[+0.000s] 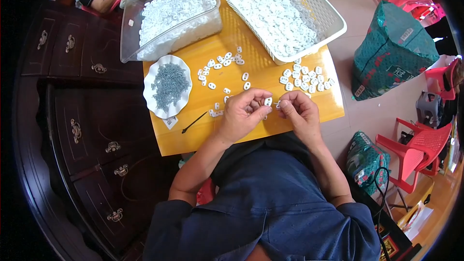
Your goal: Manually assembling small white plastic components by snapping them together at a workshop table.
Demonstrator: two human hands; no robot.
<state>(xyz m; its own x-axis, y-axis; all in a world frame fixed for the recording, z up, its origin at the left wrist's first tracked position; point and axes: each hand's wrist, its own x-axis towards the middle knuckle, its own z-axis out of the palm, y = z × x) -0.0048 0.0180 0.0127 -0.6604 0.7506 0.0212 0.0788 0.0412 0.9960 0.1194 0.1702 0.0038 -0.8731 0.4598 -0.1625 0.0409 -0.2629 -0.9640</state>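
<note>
Above the table's near edge, my left hand [243, 114] pinches a small white oval plastic piece [268, 101] with dark holes between thumb and fingers. Close beside it, my right hand [300, 115] is closed, thumb against forefinger, on a small thin screw-like piece [276, 104] pointing toward the white one; the fingers partly hide it. More loose white plastic pieces [245, 76] lie scattered beyond my left hand. A cluster of similar pieces [304, 78] sits beyond my right hand. On the left, a white scalloped plate [151, 97] holds a heap of small grey screws [170, 84].
A clear plastic bin [193, 34] and a white perforated basket [331, 25], both full of white pieces, stand at the yellow table's [203, 141] far side. A black thin tool [194, 123] lies near the plate. Dark drawers [92, 130] flank the left; green bags [394, 53] and red chairs [411, 154] the right.
</note>
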